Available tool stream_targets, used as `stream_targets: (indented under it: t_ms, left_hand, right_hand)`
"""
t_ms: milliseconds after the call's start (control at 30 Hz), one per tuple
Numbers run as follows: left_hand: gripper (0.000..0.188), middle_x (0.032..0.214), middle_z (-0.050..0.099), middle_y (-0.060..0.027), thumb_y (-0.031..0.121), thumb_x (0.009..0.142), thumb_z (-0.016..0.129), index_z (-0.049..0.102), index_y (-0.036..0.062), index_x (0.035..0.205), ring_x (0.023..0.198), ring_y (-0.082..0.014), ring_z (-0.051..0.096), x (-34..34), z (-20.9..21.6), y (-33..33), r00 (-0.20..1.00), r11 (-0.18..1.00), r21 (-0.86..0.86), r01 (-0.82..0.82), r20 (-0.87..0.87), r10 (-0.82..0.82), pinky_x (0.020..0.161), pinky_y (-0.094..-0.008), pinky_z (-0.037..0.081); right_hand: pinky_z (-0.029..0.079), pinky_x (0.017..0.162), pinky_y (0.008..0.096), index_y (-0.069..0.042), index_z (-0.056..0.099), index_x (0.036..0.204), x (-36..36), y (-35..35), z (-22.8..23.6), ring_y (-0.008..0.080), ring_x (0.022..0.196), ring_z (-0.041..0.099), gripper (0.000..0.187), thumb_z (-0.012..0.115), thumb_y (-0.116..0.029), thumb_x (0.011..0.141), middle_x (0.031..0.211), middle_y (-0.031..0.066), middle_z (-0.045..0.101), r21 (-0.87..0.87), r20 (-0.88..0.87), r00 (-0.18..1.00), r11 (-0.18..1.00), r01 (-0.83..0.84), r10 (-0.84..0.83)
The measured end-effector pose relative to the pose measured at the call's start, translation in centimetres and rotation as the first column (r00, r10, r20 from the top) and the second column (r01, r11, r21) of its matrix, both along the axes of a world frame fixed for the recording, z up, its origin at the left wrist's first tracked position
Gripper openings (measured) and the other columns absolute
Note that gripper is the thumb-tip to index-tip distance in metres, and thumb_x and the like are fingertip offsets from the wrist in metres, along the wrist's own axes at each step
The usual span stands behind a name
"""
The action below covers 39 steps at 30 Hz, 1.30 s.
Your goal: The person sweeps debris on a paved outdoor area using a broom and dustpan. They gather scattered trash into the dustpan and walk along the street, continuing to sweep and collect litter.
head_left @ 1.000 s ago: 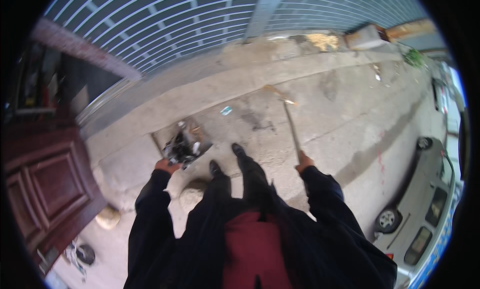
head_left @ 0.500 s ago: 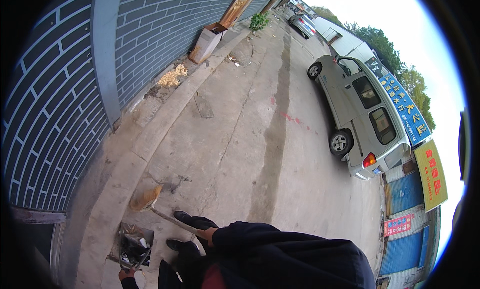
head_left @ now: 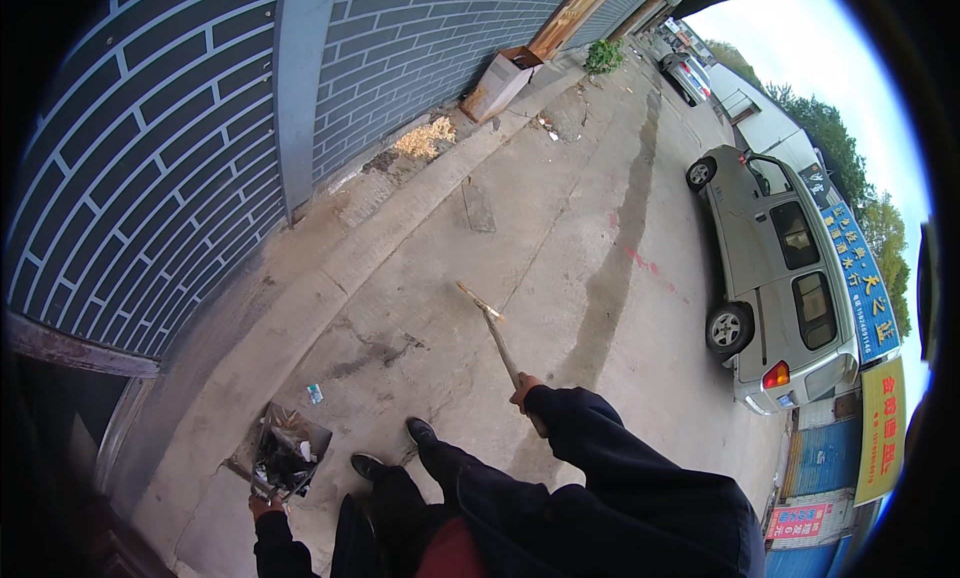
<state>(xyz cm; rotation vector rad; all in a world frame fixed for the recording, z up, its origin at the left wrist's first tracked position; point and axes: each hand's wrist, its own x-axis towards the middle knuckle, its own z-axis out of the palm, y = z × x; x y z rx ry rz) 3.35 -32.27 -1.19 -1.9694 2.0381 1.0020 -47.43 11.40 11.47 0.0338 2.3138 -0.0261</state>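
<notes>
My right hand [head_left: 524, 391] is closed around the wooden handle of a broom [head_left: 503, 348]. The broom's head is lifted forward over the concrete, seen nearly edge-on; whether it touches the ground I cannot tell. Low on the left, my left hand [head_left: 264, 505] grips the handle of a box-shaped dustpan [head_left: 320, 440], which rests on the pavement by the curb. Crumpled plastic and other rubbish [head_left: 284, 448] fill much of it. Just beyond the dustpan lies a small blue-and-white scrap of litter [head_left: 315, 393]. My shoes stand right of the dustpan.
A grey brick-patterned wall [head_left: 180, 168] and a low curb [head_left: 335, 268] run along the left. Beside the wall are a cardboard box [head_left: 497, 86], a yellowish crumbly pile [head_left: 425, 138] and a green plant [head_left: 604, 57]. A van [head_left: 770, 248] is parked on the right, with a car [head_left: 686, 78] farther off.
The broom has swung up and right, away from beside the dustpan, with my right hand moving forward. The litter scrap now shows on the ground. The whole view has shifted.
</notes>
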Motion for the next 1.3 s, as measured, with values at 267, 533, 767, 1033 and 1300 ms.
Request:
stream_targets:
  t_ms: [267, 533, 767, 1033, 1300]
  left_hand:
    - [0.075, 0.115, 0.050, -0.0253, 0.021, 0.065, 0.085, 0.040, -0.0044, 0.119, 0.101, -0.0418, 0.058, -0.9, -0.2, -0.1, 0.985, 0.989, 0.073, -0.130, 0.123, 0.120, 0.084, -0.0492, 0.052]
    - [0.073, 0.121, 0.049, -0.0256, 0.016, 0.063, 0.081, 0.041, -0.0034, 0.121, 0.108, -0.0423, 0.055, -0.8, -1.5, -0.3, 0.982, 0.991, 0.059, -0.121, 0.153, 0.111, 0.094, -0.0477, 0.048]
    - [0.070, 0.118, 0.051, -0.0263, 0.018, 0.066, 0.079, 0.043, -0.0064, 0.121, 0.116, -0.0420, 0.050, -0.3, -2.7, -0.2, 0.962, 0.972, 0.109, 0.206, 0.161, -0.222, 0.098, -0.0456, 0.045]
    - [0.068, 0.124, 0.048, -0.0243, 0.025, 0.069, 0.082, 0.041, -0.0003, 0.117, 0.107, -0.0428, 0.058, -1.6, 0.5, 0.7, 0.981, 0.989, 0.067, -0.129, 0.151, 0.118, 0.091, -0.0464, 0.049]
    - [0.072, 0.130, 0.045, -0.0225, 0.024, 0.070, 0.081, 0.038, 0.0008, 0.123, 0.115, -0.0410, 0.054, -2.0, 1.8, 0.6, 0.986, 0.984, 0.129, -0.121, 0.126, 0.105, 0.095, -0.0466, 0.046]
  right_hand:
    - [0.050, 0.044, 0.0419, 0.000, 0.049, 0.104, 9.6, -5.2, -4.0, 0.0253, 0.053, 0.062, 0.037, 0.072, -0.011, 0.077, 0.069, 0.0155, 0.061, -0.146, 0.289, 0.956, 0.989, -0.010, 0.052]
    - [0.053, 0.056, 0.0351, -0.012, 0.031, 0.148, 14.2, -8.8, 5.0, 0.0192, 0.061, 0.064, 0.084, 0.074, -0.022, 0.076, 0.083, 0.0130, 0.067, -0.308, 0.501, 0.862, 0.947, 0.092, 0.080]
    - [0.048, 0.041, 0.0348, -0.019, 0.030, 0.149, 6.5, -5.7, 14.6, 0.0173, 0.049, 0.055, 0.080, 0.071, -0.016, 0.080, 0.067, 0.0080, 0.056, -0.273, 0.487, 0.872, 0.938, 0.214, -0.057]
    - [0.043, 0.036, 0.0376, -0.004, 0.042, 0.127, 0.7, -9.1, 5.4, 0.0201, 0.043, 0.052, 0.051, 0.065, -0.005, 0.082, 0.059, 0.0076, 0.051, -0.230, 0.218, 0.973, 0.965, 0.126, -0.075]
    - [0.043, 0.040, 0.0345, -0.005, 0.039, 0.138, 15.5, -14.4, 1.9, 0.0182, 0.045, 0.053, 0.066, 0.068, -0.006, 0.079, 0.064, 0.0085, 0.055, -0.262, 0.472, 0.881, 0.954, 0.146, -0.005]
